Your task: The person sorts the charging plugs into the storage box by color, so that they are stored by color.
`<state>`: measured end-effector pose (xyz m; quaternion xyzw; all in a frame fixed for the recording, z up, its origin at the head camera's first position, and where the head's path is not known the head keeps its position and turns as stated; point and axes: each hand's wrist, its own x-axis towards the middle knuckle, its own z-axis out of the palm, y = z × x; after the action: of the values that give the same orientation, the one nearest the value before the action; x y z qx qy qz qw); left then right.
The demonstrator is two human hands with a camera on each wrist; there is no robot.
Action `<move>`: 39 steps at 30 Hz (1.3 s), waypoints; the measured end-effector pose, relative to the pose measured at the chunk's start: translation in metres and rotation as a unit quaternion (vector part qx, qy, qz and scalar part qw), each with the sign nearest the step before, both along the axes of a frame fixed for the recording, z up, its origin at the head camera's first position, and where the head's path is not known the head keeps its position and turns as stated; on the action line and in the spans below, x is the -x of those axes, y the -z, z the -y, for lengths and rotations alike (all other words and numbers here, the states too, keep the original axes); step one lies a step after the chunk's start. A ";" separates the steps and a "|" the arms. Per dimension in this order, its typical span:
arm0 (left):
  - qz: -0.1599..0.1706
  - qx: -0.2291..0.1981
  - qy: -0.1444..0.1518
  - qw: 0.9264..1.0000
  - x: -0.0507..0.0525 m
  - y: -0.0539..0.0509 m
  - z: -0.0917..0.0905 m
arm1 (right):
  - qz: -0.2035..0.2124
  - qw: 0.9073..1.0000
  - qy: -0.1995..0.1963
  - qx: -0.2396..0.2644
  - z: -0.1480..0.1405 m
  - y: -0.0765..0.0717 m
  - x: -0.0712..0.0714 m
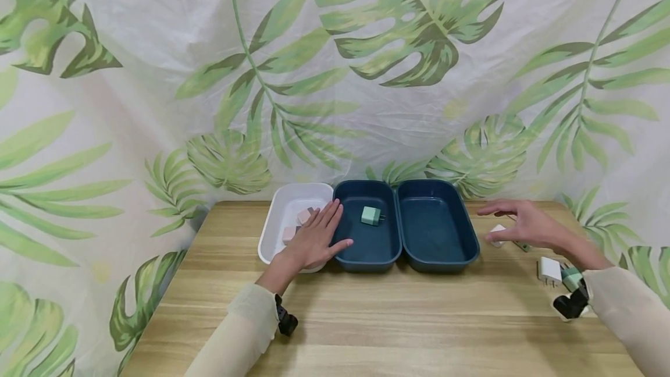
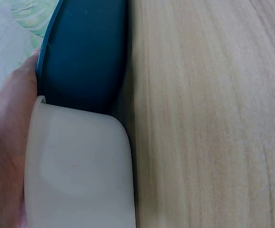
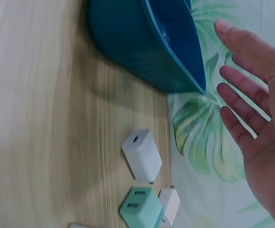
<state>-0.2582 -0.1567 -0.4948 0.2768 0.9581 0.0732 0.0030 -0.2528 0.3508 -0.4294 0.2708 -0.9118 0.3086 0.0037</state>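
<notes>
Head view: what do your hands hold?

Nothing. Your left hand (image 1: 313, 241) lies straight-fingered across the white tray (image 1: 266, 237) and adjoining blue tray (image 1: 363, 249), partly hiding pink blocks (image 1: 289, 234); contact is unclear. Your right hand (image 1: 534, 228) spreads thumb from fingers near a white charger (image 3: 142, 154) on the table (image 1: 366, 319).

What else is obscured?

Your wrist camera (image 1: 572, 305) overlaps a green charger (image 1: 569, 276); the right wrist view crops it.
</notes>
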 end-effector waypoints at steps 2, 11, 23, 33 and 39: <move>0.000 0.001 0.000 1.000 0.000 0.000 0.000 | 0.018 1.000 0.013 -0.008 -0.004 -0.003 -0.001; 0.000 -0.003 0.001 1.000 -0.001 -0.002 0.000 | 0.013 0.999 0.024 -0.030 -0.021 0.000 -0.003; -0.001 -0.001 -0.003 1.000 0.001 0.002 0.000 | -0.041 0.999 -0.005 -0.018 -0.051 0.017 0.002; -0.006 -0.005 -0.001 1.000 0.001 0.004 0.001 | -0.027 0.998 0.022 -0.047 -0.069 0.028 0.003; -0.001 -0.001 -0.001 1.000 0.001 0.001 0.000 | 0.011 0.997 0.047 -0.055 -0.077 0.033 0.003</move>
<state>-0.2591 -0.1562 -0.4955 0.2760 0.9583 0.0741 0.0017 -0.2555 0.4281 -0.4623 0.2245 -0.9390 0.2604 -0.0067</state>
